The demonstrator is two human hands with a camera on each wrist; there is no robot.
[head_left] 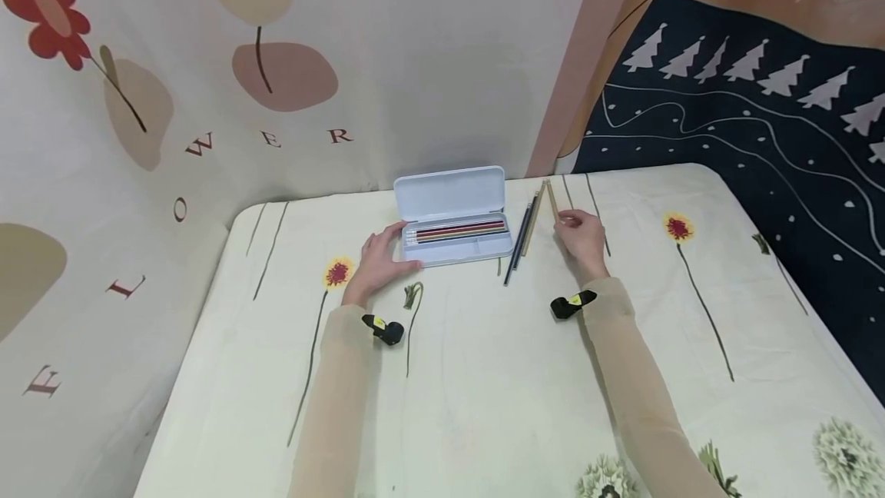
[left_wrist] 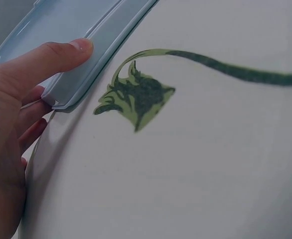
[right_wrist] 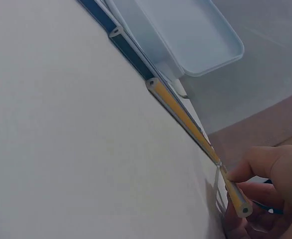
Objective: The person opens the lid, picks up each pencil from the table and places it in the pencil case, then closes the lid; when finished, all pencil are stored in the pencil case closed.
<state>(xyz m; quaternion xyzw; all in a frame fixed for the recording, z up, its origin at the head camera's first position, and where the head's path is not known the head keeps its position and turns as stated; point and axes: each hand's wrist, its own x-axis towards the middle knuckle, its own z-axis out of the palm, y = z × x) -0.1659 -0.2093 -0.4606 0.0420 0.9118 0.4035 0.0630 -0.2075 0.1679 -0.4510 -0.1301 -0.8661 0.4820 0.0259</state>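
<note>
A light-blue pencil case [head_left: 449,254] lies open on the table, its lid [head_left: 449,194] tipped back; several coloured pencils [head_left: 458,233] lie inside. My left hand [head_left: 376,261] grips the case's left end. In the left wrist view the thumb [left_wrist: 69,54] presses on the front wall, with the other fingers round the corner. Right of the case, my right hand [head_left: 582,240] pinches a yellow pencil [right_wrist: 235,196] between thumb and fingers, its far end slanting away. Several dark and yellow pencils [head_left: 522,244] lie in a slanted bunch between the case and this hand.
A white flower-printed cloth [head_left: 477,375] covers the table. Behind its back edge hangs a pale curtain [head_left: 429,83] with printed letters and flowers. At the right is a dark-blue cloth [head_left: 781,167] with printed white trees.
</note>
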